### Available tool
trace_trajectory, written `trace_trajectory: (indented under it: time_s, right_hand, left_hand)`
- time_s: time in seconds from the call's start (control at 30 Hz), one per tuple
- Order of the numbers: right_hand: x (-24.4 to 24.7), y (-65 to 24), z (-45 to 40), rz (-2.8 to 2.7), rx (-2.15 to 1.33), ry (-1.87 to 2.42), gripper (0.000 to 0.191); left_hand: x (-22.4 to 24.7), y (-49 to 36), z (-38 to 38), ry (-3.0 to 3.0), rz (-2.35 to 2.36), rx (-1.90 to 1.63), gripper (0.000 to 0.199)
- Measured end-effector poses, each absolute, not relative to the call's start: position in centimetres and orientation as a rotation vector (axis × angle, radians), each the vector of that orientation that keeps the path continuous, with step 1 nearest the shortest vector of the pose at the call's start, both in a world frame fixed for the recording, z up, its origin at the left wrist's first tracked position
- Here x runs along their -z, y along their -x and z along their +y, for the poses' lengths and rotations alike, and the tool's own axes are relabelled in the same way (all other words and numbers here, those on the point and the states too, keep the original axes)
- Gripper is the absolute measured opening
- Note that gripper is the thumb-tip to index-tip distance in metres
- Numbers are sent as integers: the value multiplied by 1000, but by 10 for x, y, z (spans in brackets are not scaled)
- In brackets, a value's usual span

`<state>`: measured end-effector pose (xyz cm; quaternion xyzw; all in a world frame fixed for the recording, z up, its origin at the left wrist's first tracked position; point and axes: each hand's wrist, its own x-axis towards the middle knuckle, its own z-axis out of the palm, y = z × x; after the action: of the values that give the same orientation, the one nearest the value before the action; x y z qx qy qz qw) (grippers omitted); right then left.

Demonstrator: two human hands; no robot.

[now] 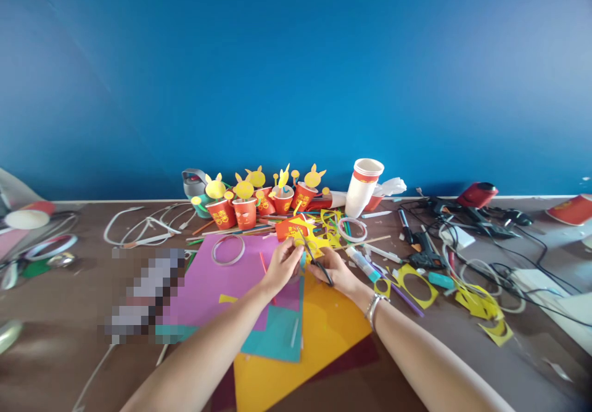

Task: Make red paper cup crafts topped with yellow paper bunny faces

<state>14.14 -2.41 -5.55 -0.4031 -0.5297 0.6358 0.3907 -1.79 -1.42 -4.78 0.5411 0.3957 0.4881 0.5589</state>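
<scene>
Black-handled scissors (317, 260) are in my right hand (337, 269), its fingers closed round the handles and the blades pointing up and left. My left hand (283, 266) pinches a small yellow paper piece (300, 243) beside the blades. Just beyond both hands lies a red paper cup (287, 228) on its side, with yellow paper scraps (327, 239) to its right. Beneath my hands are purple (198, 288), teal (277, 340) and orange-yellow (330, 319) paper sheets.
Several red cups (244, 213) with yellow animal-shaped cutouts stand by the blue wall. A stack of white cups (363, 190) is right of them. A glue gun (424, 253), cables, tape rolls (352, 229) and cut yellow paper (417, 286) lie at the right.
</scene>
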Motion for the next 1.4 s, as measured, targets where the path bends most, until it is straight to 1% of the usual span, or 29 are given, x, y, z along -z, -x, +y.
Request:
trace_trajectory:
  time_s: [0.2,0.5,0.77,0.93,1.0,1.2,1.4]
  right_hand:
    - [60,-142,-22,-1376,-1595,995,49]
    - [66,-144,-19,-1401,-1570,919,44]
    - [65,-144,-20,-1378,-1574,955,49]
    - [61,-144,-20,-1350,-1597,967,67]
    - [61,-144,-20,-1324,-1614,959,71]
    - [62,-143,-21,-1333,-1616,1014,72]
    - [59,-143,-22,-1293,-1627,1065,78]
  left_hand:
    - [46,18,-15,-1247,911,-1145,39]
    - [49,18,-15,-1198,926,-1176,39]
    - [48,18,-15,-1199,956,-1198,39]
    - [46,17,-17,-1194,968,-1218,39]
    - [46,17,-18,-1200,974,-1226,38]
    - [46,17,-18,-1186,994,-1284,39]
    - [47,18,-18,-1240,953,-1202,38]
